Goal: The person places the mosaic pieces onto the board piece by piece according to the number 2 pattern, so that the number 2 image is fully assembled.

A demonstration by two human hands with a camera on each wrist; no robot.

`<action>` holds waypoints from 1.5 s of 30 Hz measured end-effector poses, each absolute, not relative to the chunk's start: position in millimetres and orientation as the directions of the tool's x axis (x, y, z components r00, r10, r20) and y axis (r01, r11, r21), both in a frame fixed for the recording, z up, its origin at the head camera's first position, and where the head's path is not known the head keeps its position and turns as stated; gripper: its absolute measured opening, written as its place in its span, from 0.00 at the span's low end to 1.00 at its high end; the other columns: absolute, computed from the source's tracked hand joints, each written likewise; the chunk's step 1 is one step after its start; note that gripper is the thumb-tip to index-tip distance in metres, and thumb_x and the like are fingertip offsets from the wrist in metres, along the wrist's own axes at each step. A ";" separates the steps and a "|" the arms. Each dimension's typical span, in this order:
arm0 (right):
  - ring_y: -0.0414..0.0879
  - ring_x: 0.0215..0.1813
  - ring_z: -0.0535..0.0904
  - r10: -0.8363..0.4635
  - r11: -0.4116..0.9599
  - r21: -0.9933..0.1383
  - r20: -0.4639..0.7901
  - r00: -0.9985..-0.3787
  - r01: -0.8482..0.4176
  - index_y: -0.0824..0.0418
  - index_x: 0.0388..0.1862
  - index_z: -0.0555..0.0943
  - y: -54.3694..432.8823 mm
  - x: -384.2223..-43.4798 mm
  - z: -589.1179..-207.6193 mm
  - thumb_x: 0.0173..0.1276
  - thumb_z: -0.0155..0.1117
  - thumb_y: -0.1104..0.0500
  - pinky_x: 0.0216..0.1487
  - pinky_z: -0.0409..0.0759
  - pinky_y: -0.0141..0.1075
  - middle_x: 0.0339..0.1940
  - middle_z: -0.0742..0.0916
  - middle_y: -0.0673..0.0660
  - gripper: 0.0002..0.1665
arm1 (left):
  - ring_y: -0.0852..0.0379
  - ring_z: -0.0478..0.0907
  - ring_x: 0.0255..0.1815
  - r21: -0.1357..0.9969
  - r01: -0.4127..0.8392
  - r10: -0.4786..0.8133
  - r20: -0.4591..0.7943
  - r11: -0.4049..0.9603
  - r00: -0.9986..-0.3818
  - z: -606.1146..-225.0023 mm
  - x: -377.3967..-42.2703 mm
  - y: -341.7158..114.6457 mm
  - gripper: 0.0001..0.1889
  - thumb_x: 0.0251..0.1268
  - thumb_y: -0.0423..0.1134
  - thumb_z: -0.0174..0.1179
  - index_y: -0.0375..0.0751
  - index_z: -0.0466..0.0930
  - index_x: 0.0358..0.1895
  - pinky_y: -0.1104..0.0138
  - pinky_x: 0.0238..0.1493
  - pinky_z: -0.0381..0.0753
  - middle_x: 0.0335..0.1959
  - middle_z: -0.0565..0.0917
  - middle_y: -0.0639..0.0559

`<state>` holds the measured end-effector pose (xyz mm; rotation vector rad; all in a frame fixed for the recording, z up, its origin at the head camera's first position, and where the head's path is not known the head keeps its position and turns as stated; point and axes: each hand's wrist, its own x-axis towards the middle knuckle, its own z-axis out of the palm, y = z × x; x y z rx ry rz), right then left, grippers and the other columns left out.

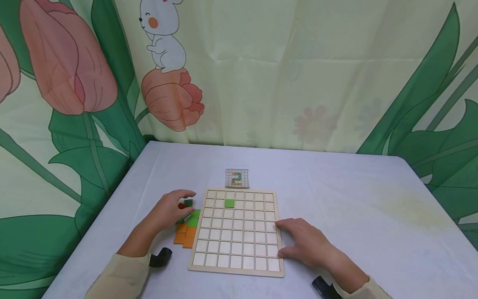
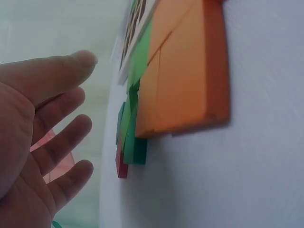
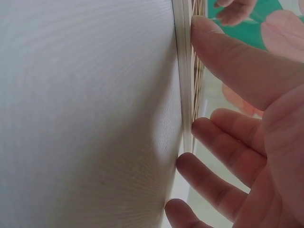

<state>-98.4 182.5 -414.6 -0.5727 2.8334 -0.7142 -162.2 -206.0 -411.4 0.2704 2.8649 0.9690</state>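
Note:
A wooden grid board lies on the table, with one light green square tile in a cell near its top. My left hand hovers beside the board's left edge, above a group of loose tiles. Its fingers are loosely spread, holding nothing, in the left wrist view. Below it are orange tiles, light green ones, dark green tiles and a red tile. On the other side, my right hand rests its thumb and fingertips against the board's right edge, fingers relaxed.
A small card with a coloured grid pattern lies just beyond the board's far edge. White cloth covers the table. A printed curtain with flowers and a rabbit hangs behind it.

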 end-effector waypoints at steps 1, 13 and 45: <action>0.55 0.65 0.74 -0.403 0.812 -0.486 -0.064 -0.913 -0.324 0.59 0.63 0.79 182.5 -98.3 -414.7 0.50 0.82 0.48 0.63 0.72 0.53 0.61 0.82 0.54 0.41 | 0.42 0.75 0.59 0.604 0.137 0.203 -0.042 0.785 -0.978 -412.0 -162.3 -206.9 0.24 0.63 0.37 0.70 0.38 0.79 0.62 0.51 0.56 0.79 0.60 0.80 0.42; 0.55 0.64 0.74 -0.416 0.804 -0.484 -0.044 -0.908 -0.345 0.59 0.63 0.79 183.1 -98.2 -414.0 0.50 0.81 0.49 0.62 0.73 0.53 0.60 0.82 0.54 0.41 | 0.40 0.73 0.62 0.560 0.135 0.207 -0.067 0.817 -0.976 -414.5 -161.3 -214.9 0.22 0.63 0.37 0.69 0.37 0.81 0.59 0.45 0.61 0.73 0.55 0.83 0.44; 0.55 0.65 0.74 -0.403 0.813 -0.478 -0.050 -0.914 -0.332 0.60 0.62 0.79 180.8 -98.1 -414.0 0.50 0.82 0.49 0.64 0.72 0.52 0.60 0.82 0.55 0.41 | 0.45 0.74 0.53 0.564 0.100 0.200 -0.119 0.820 -0.973 -420.4 -157.6 -226.0 0.13 0.60 0.33 0.70 0.39 0.85 0.48 0.46 0.60 0.74 0.45 0.84 0.51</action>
